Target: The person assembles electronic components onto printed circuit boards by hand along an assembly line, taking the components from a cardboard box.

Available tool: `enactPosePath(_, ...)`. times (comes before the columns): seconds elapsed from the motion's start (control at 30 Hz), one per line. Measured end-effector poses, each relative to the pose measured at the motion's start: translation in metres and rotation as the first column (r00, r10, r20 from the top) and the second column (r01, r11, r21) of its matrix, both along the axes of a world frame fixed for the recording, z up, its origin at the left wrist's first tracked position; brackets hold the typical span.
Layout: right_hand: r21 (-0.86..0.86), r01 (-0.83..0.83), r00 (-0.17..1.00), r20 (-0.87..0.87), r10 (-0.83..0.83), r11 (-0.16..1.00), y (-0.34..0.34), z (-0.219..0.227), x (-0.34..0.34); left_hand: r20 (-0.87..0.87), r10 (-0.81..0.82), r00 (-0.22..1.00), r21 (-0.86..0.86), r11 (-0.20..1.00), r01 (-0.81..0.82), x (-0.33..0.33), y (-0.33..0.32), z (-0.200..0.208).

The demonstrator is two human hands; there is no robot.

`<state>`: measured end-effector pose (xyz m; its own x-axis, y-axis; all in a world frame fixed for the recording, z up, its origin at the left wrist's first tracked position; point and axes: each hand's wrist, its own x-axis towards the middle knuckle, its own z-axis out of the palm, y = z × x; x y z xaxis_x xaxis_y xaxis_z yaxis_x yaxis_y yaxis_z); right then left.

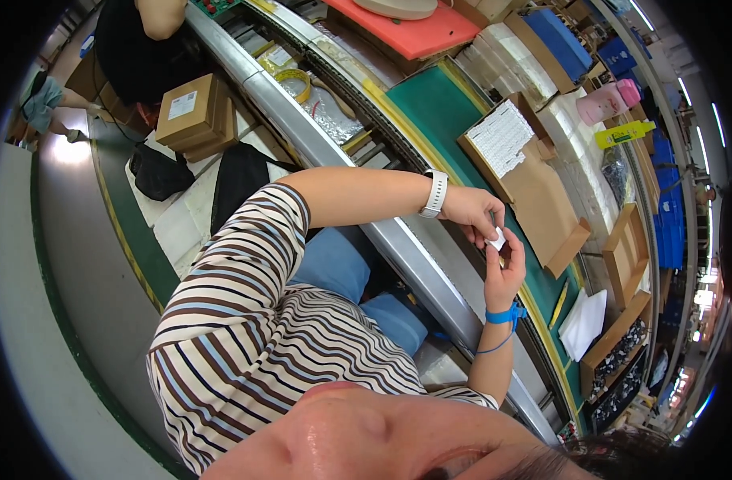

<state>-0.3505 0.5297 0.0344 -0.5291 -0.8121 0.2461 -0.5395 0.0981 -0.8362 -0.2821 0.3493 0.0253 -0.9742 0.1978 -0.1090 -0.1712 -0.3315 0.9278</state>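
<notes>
Both my hands meet over the near metal edge of the workbench line, with a small white piece [498, 238] between their fingertips. My left hand [468, 208], with a white watch on its wrist, reaches in from the left and pinches the piece from above. Fingers of my right hand [506, 276] close on it from below; a blue wrist strap [506, 314] with a thin cord circles that wrist. What kind of piece it is I cannot make out, as fingers cover part of it. Just beyond lies a flattened open cardboard box [542, 208] bearing a sheet of white labels [500, 140].
A green belt [434, 104] runs behind the metal rail [418, 268]. Nearby are a yellow pen [558, 304], white sheets [583, 324] and a box of black parts [618, 352]. Farther back stand a pink bottle [602, 104] and a yellow-green tube [624, 134]. A carton [191, 112] sits at left.
</notes>
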Motion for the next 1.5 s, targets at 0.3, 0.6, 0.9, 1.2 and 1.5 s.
enactPosePath(0.3, -0.043, 0.032, 0.998, 0.057, -0.030, 0.999, -0.001, -0.002, 0.001, -0.012, -0.001, 1.000, 0.005, 1.000, 0.001, 0.001, 0.001, 0.000)
enactPosePath(0.6, -0.081, 0.023, 0.999, 0.028, -0.021, 0.996, -0.002, -0.001, 0.002, -0.016, -0.029, 0.999, 0.023, 0.999, 0.030, -0.002, -0.001, -0.002)
enactPosePath(0.9, -0.101, 0.024, 0.999, 0.031, -0.021, 0.995, -0.002, -0.001, 0.001, 0.008, 0.001, 1.000, 0.010, 1.000, -0.001, -0.003, 0.001, -0.001)
enactPosePath(1.2, -0.096, 0.017, 1.000, 0.008, -0.016, 0.995, -0.003, 0.001, 0.003, -0.008, 0.011, 1.000, -0.004, 1.000, -0.011, -0.001, 0.001, -0.003)
enactPosePath(1.5, -0.026, -0.003, 1.000, -0.022, 0.003, 1.000, -0.001, 0.008, 0.004, 0.027, 0.002, 1.000, 0.000, 1.000, -0.002, 0.002, 0.000, 0.004)
